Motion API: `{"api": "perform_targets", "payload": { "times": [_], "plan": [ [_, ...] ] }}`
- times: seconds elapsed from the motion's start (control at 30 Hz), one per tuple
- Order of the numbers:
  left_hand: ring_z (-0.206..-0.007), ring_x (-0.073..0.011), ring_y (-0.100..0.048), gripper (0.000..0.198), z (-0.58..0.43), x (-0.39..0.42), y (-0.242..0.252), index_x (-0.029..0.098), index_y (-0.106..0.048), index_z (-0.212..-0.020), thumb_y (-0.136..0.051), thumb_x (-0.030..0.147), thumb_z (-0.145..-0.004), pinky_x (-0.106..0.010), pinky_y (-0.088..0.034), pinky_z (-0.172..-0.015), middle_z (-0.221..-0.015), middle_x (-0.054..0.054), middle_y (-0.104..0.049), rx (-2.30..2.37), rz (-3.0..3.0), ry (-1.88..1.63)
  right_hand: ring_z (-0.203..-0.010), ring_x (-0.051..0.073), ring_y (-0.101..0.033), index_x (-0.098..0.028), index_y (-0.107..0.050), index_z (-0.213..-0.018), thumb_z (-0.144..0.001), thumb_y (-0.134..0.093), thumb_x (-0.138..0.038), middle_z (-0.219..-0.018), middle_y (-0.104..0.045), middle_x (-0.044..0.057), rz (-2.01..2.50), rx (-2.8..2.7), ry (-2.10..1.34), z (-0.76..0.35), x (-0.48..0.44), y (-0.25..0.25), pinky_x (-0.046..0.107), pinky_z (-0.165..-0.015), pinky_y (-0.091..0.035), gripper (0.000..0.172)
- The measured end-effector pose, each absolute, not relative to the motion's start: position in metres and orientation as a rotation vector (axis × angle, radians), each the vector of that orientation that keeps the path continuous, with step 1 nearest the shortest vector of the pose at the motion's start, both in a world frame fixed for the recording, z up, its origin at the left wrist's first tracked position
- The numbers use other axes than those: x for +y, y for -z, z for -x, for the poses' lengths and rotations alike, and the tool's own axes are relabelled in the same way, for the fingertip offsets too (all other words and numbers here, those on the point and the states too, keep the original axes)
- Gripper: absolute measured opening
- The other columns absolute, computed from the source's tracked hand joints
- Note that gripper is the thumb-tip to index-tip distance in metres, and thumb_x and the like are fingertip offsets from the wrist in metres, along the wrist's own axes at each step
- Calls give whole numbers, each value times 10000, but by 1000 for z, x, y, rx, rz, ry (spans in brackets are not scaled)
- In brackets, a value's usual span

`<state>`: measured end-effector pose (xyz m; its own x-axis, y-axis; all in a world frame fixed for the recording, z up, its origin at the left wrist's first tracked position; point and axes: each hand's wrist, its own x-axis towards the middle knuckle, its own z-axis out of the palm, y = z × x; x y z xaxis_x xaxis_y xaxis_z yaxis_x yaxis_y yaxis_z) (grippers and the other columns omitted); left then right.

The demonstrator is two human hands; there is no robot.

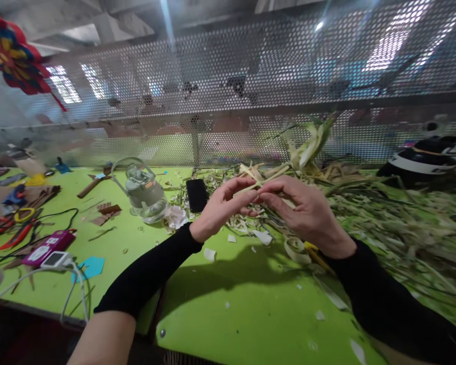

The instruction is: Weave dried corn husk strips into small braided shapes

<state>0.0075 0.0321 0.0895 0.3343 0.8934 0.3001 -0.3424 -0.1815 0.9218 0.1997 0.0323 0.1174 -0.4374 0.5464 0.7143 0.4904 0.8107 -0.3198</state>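
Above a lime-green table (228, 309), my left hand (222, 208) and my right hand (304, 210) meet at the fingertips. Both pinch a bundle of pale green leaf strips (260, 178) that fans out behind the fingers. Black sleeves cover both forearms. A roll of pale strip (296, 250) and a yellow-handled tool (314, 252) lie on the table just under my right wrist.
A heap of cut leaves (380, 213) covers the right side. A black phone (196, 194), a glass kettle (143, 191), a pink device (49, 247), a white charger with cables (57, 260), scissors (11, 228) and paper scraps lie to the left. Perforated metal mesh (251, 91) backs the table.
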Motion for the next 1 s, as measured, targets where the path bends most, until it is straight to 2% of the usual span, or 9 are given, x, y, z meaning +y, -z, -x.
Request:
{"api": "perform_targets", "payload": {
  "times": [0.07, 0.17, 0.23, 0.33, 0.53, 0.6, 0.77, 0.87, 1.0],
  "plan": [
    [-943, -166, -693, 466, -4, 34, -92, 147, -650, -1105, -796, 487, -821, -252, -602, -711, -1043, -74, -677, 601, -1343, -1190, -826, 242, -689, -272, -711, -938, -986, -592, -391, -897, -745, 46, 797, -2131, -128, -203, 32, -120, 421, -765, -559, 175],
    [-804, -108, -642, 411, -2, 37, -93, 152, -659, -1068, -826, 413, -799, -209, -552, -641, -925, -27, -665, 638, -1372, -1188, -833, 247, -688, -275, -710, -959, -969, -590, -375, -917, -747, 50, 880, -2135, -224, -206, 32, -123, 441, -779, -564, 156],
    [-762, -93, -631, 382, -4, 38, -91, 159, -646, -1057, -835, 361, -792, -213, -550, -652, -880, -3, -660, 629, -1344, -1185, -825, 234, -688, -269, -689, -982, -963, -587, -363, -923, -744, 47, 908, -2100, -308, -208, 33, -121, 429, -772, -574, 141],
    [-784, -104, -659, 345, -8, 38, -87, 164, -634, -1060, -807, 350, -826, -232, -559, -692, -850, 3, -671, 600, -1289, -1174, -821, 218, -694, -268, -633, -989, -953, -596, -368, -923, -732, 31, 893, -2040, -441, -209, 36, -118, 412, -760, -589, 113],
    [-686, -96, -660, 408, -10, 36, -82, 152, -607, -1128, -799, 382, -850, -228, -516, -627, -835, -9, -714, 581, -1341, -1138, -750, 211, -703, -255, -550, -962, -969, -604, -413, -862, -730, 36, 935, -2085, -526, -206, 34, -119, 364, -681, -557, 167],
    [-675, -94, -661, 394, -10, 37, -82, 147, -594, -1088, -795, 389, -852, -233, -530, -632, -802, -1, -709, 577, -1355, -1137, -705, 194, -690, -241, -557, -968, -979, -586, -432, -833, -729, 32, 941, -2095, -505, -203, 32, -119, 331, -648, -527, 194],
    [-667, -81, -660, 330, -7, 37, -83, 137, -610, -1011, -768, 391, -873, -219, -553, -645, -777, 3, -693, 624, -1408, -1161, -532, 146, -557, -238, -594, -933, -992, -545, -383, -680, -669, -14, 1055, -2195, -309, -196, 22, -124, 288, -555, -407, 164],
    [-681, -82, -667, 324, -4, 36, -86, 133, -631, -983, -778, 397, -866, -221, -566, -664, -806, -7, -696, 642, -1448, -1188, -517, 147, -528, -240, -618, -940, -988, -543, -381, -678, -663, -10, 1088, -2217, -255, -195, 18, -127, 297, -549, -376, 167],
    [-723, -95, -700, 246, -1, 37, -91, 144, -587, -1059, -710, 311, -927, -220, -574, -691, -800, -8, -722, 634, -1415, -1119, -551, 151, -542, -234, -634, -935, -994, -547, -418, -715, -683, 8, 1115, -2182, -282, -198, 21, -126, 305, -564, -376, 211]
  ]
}}
